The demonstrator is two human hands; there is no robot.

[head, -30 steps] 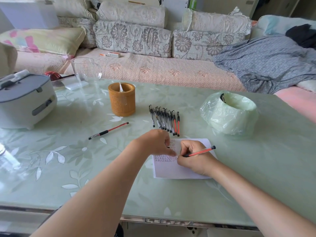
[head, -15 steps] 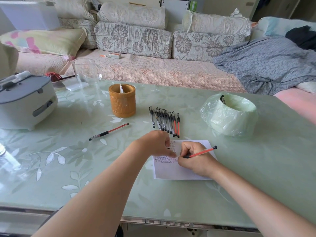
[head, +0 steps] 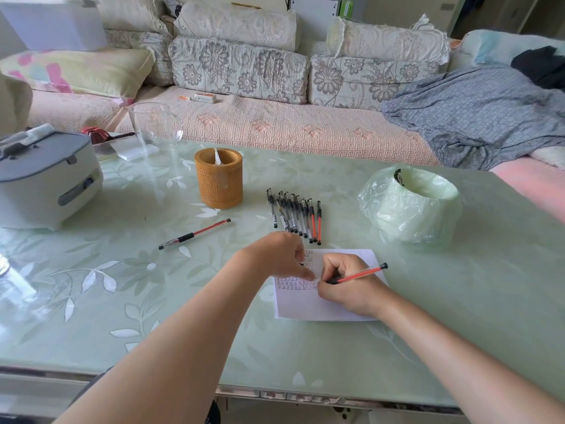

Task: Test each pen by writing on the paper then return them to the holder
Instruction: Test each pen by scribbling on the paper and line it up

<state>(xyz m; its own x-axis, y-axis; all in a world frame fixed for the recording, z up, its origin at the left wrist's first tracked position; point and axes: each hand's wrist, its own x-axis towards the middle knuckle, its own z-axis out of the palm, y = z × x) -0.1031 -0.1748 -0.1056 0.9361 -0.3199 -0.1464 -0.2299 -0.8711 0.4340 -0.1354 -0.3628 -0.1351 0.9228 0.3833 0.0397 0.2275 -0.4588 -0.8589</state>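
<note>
Writing goes on with almost nothing changed over the last second: my right hand [head: 347, 284] stays closed around the red-barrelled pen [head: 357, 274], tip down on the paper [head: 308, 307] at the right end of the lower rows of red marks, and the barrel has barely shifted its slant. My left hand [head: 275, 255] keeps pinning the sheet just left of the pen tip, fingers curled, one fingertip pressed on the page; whether it holds anything I cannot tell. So I judge this pen is still mid-test, and the red lines already down suggest it writes. Beyond the grip, just past the top edge of the sheet, lies the row of pens [head: 295, 214], mostly black with two red at its right end, seemingly awaiting their turn. Further off to the left of that row stands the bamboo pen holder [head: 219, 182], and one more red pen [head: 195, 234] lies alone on the glass table [head: 458, 301] well left of my hands. Next I expect to lift this pen toward the holder.
</note>
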